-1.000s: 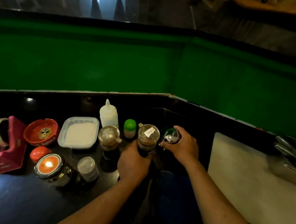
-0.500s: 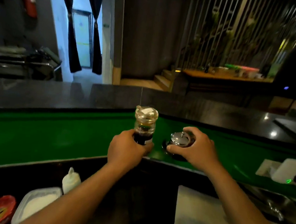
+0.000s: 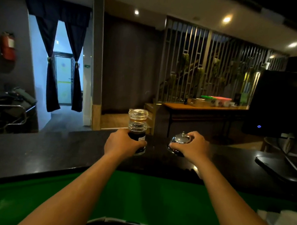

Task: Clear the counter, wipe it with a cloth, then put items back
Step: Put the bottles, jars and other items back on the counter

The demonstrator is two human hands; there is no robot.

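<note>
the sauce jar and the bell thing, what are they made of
Sauce jar: clear glass or hard plastic, hard to tell which; you can see through the upper body to dark liquid below, and the lid is transparent too. The left hand grips it.

Bell: polished metal, probably steel or chrome; its dome mirrors the room lights. The right hand holds it.

We see both arms stretched out over a green panel (image 3: 153, 195) to the dark upper counter (image 3: 48, 149). Our left hand (image 3: 122, 143) grips the lower part of an upright clear-lidded jar (image 3: 137, 127) of dark liquid, its base at the counter. To its right, our right hand (image 3: 191, 146) curls over a shiny metal bell (image 3: 177, 142) on the same counter. A black monitor (image 3: 282, 104) stands far right, a curtained doorway (image 3: 61, 77) far left.
</note>
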